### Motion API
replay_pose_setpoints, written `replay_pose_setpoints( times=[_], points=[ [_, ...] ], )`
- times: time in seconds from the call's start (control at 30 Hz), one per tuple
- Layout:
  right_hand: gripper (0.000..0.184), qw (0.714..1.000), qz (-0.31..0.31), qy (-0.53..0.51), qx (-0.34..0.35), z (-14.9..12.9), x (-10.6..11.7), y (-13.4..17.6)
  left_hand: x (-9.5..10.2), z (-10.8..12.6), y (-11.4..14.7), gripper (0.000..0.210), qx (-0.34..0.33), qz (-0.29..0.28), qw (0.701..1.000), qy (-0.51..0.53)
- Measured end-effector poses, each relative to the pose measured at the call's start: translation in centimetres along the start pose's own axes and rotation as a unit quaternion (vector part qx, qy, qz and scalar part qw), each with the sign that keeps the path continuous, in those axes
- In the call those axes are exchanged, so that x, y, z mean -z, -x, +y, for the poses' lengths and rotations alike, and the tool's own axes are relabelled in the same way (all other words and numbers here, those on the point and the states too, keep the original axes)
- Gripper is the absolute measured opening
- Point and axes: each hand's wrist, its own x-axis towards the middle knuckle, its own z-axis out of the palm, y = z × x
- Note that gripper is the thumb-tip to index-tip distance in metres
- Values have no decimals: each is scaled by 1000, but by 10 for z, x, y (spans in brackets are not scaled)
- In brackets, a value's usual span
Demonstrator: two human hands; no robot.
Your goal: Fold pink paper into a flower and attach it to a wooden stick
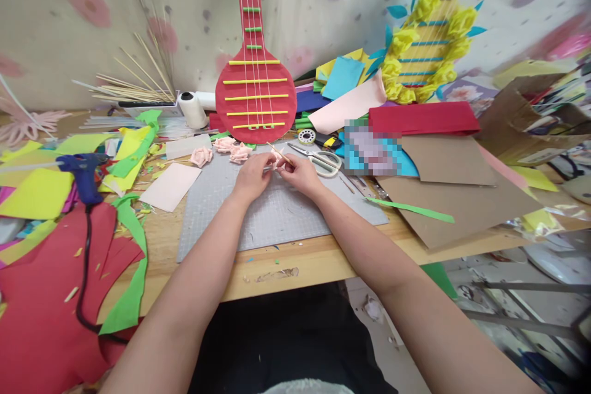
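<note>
Above the grey cutting mat (286,221) my two hands meet, fingers closed. My left hand (252,177) pinches a small pale pink paper piece (276,159), mostly hidden by the fingers. A thin wooden stick (278,152) slants up and left out of my right hand (301,175), against the pink piece. Just behind my left hand lie several pink paper roses (241,153). Scissors with pale handles (327,164) rest right beside my right hand. Beyond the mat stands a red paper-covered lute shape (256,98) with yellow and green bars and white strings.
A blue glue gun (83,175) with its black cord stands at left, among yellow, green and red paper (50,295). Brown cardboard sheets (452,209) overhang the right front table edge. A yellow flower-trimmed instrument (422,52) leans at back right, near a cardboard box (521,117).
</note>
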Motion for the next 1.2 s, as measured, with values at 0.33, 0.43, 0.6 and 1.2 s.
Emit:
replay_pose_setpoints(
  times=[0.33, 0.43, 0.6, 1.2],
  points=[
    [19, 1000, 0, 13, 4, -2, 0, 0, -1, 0, -1, 29, -6, 13, 1000, -20],
    [18, 1000, 3, 16, 14, -2, -1, 0, -4, 0, 0, 30, -6, 27, 999, -28],
    [16, 996, 35, 44, 73, -6, -2, 1, -10, -1, 0, 37, 6, 48, 999, -5],
    [22, 993, 41, 99, 45, -2, -1, -1, -8, 3, 1, 26, 41, 81, 996, -21]
  ],
)
